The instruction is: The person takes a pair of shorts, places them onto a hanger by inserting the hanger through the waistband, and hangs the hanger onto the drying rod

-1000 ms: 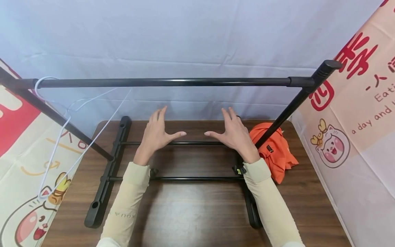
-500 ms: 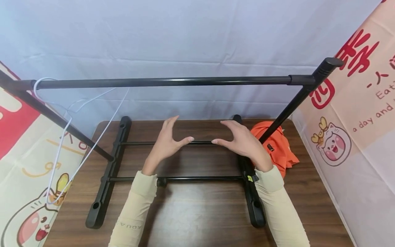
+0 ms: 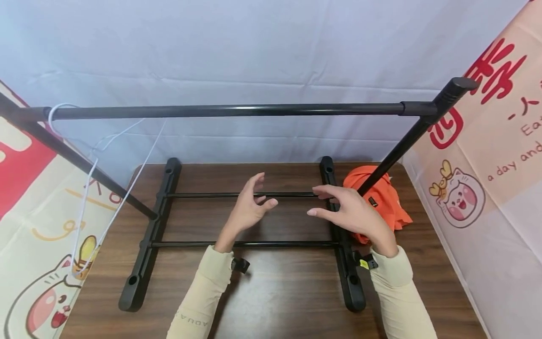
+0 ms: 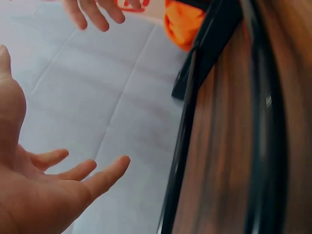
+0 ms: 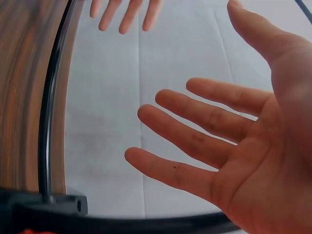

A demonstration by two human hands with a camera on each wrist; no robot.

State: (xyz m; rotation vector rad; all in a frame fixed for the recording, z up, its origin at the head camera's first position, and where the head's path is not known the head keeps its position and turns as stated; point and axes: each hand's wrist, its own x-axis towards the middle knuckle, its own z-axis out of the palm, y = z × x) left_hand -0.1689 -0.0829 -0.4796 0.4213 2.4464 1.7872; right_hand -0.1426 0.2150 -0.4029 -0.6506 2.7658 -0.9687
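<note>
My left hand [image 3: 247,207] hovers over the middle of the black rack's lower bars, palm turned inward, fingers loosely bent and holding nothing. Facing it, my right hand [image 3: 351,212] hangs near the rack's right foot [image 3: 348,268], thumb apart from the fingers and the palm bare. In the right wrist view the right hand's fingers [image 5: 190,131] are spread and nearly straight. The black rack [image 3: 237,110] stands on the wooden table, its top bar running across beyond both hands. An orange cloth [image 3: 383,197] lies crumpled behind the right upright, close to my right hand.
A white cord [image 3: 86,188] hangs in loops from the left end of the top bar. The rack's left foot [image 3: 146,259] and slanted uprights flank the hands. A pale curtain [image 3: 262,56] backs the wooden table [image 3: 288,301]; printed sheets cover both sides.
Both hands have drawn back toward the body and shifted right. My left hand's fingers are more bent than before. The rack and orange cloth stay in place; the white cord sways slightly.
</note>
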